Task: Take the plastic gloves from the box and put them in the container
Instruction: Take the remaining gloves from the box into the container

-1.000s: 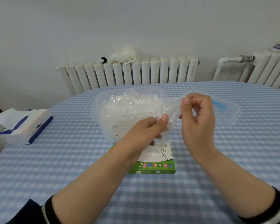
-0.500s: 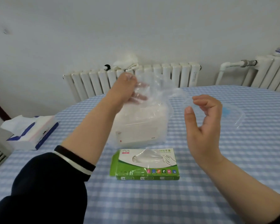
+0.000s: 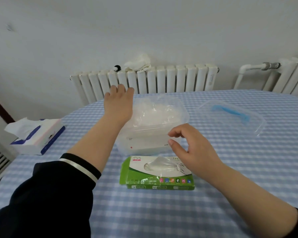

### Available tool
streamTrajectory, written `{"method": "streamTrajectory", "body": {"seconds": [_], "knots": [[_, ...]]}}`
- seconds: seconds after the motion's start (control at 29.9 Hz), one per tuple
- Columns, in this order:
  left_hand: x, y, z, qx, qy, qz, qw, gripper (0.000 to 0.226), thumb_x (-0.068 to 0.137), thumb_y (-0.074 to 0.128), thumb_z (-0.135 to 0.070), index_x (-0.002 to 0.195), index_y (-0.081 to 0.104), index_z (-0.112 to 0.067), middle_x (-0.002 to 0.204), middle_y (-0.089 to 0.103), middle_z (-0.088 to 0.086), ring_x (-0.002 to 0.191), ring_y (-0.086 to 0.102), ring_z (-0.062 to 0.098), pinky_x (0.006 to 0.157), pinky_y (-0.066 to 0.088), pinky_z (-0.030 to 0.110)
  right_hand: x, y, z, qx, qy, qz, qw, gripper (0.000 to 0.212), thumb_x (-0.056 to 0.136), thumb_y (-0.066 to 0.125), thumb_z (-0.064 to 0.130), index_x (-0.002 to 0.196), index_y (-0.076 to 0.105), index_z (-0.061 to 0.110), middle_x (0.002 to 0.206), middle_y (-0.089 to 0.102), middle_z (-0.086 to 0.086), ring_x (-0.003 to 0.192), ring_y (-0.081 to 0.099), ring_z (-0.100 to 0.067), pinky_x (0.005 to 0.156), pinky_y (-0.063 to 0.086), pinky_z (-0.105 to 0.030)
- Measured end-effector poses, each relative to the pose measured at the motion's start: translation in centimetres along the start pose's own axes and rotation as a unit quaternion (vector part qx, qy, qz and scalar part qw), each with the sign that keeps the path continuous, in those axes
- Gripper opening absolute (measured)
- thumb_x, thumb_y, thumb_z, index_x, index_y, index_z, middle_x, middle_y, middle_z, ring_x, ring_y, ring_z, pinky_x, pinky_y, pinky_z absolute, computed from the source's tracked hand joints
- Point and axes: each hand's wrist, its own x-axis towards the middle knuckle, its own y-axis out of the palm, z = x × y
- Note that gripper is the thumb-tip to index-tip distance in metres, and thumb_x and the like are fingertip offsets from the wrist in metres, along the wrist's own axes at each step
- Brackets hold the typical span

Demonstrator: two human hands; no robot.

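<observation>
A green glove box (image 3: 157, 172) lies on the table in front of me, with a clear plastic glove (image 3: 159, 164) poking out of its top slot. Just behind it stands a clear plastic container (image 3: 162, 140) holding a loose pile of clear gloves (image 3: 155, 112). My left hand (image 3: 119, 103) hovers over the container's far left corner, fingers spread, holding nothing. My right hand (image 3: 191, 150) is above the box's right end, fingers curled loosely apart and empty.
The container's clear lid (image 3: 230, 114) with a blue handle lies to the right. A tissue pack (image 3: 36, 136) sits at the left table edge. White radiators (image 3: 144, 79) line the wall behind the blue checked table (image 3: 162, 212).
The glove that both hands stretched has been dropped into the container. My left hand carried it up and over, then opened above the container. My right hand let go and lowered toward the box.
</observation>
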Motion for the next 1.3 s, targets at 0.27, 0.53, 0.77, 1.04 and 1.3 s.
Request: {"method": "streamTrajectory", "body": {"seconds": [0.27,0.53,0.77,1.04,1.3], "knots": [[-0.7,-0.8,-1.9,-0.144,0.082,0.271,0.948,0.034,0.105,0.026,-0.025,0.093,0.055,-0.013,0.107,0.062,0.006,0.088,0.053,0.018,0.083,0.039,0.032,0.0,0.6,-0.2,-0.047,-0.011,0.1,0.994,0.016,0.095,0.053,0.033,0.105,0.065,0.028,0.102,0.056,0.025,0.099,0.049,0.005,0.085,0.038,-0.012],[-9.3,-1.0,-2.8,-0.419,0.158,-0.251,0.858,0.024,0.099,0.046,-0.021,0.103,0.067,-0.009,0.098,0.066,-0.002,0.088,0.058,0.01,0.078,0.044,0.02,-0.2,1.1,0.0,-0.091,0.036,0.221,0.97,0.039,0.09,0.058,0.048,0.127,0.051,0.037,0.116,0.052,0.024,0.104,0.048,0.002,0.087,0.04,-0.02],[-15.0,3.4,-4.1,-0.436,0.109,0.114,0.886,0.087,0.068,0.069,-0.065,0.143,0.032,-0.037,0.118,0.041,-0.029,0.117,0.043,-0.003,0.098,0.036,0.019,-0.3,2.2,-0.2,-0.148,-0.002,0.181,0.972,0.021,0.095,0.054,0.035,0.112,0.059,0.025,0.102,0.062,0.011,0.089,0.056,-0.012,0.067,0.033,-0.024],[-15.3,3.6,-4.3,-0.379,0.094,0.143,0.909,0.101,0.068,0.077,-0.059,0.148,0.021,-0.034,0.133,0.051,-0.011,0.121,0.047,0.009,0.101,0.039,0.028,-0.5,3.1,-1.2,-0.182,-0.021,0.09,0.979,0.027,0.1,0.048,0.032,0.098,0.065,0.012,0.078,0.07,-0.004,0.065,0.063,-0.028,0.06,0.049,-0.039],[-15.4,3.4,-4.4,-0.38,0.061,0.166,0.908,0.09,0.067,0.078,-0.058,0.139,0.032,-0.03,0.124,0.051,-0.015,0.118,0.049,0.01,0.099,0.039,0.027,0.5,-0.5,1.2,0.157,0.104,-0.18,0.966,0.017,0.092,0.053,0.04,0.083,0.057,0.026,0.081,0.067,0.008,0.071,0.064,-0.016,0.065,0.056,-0.046]]}}
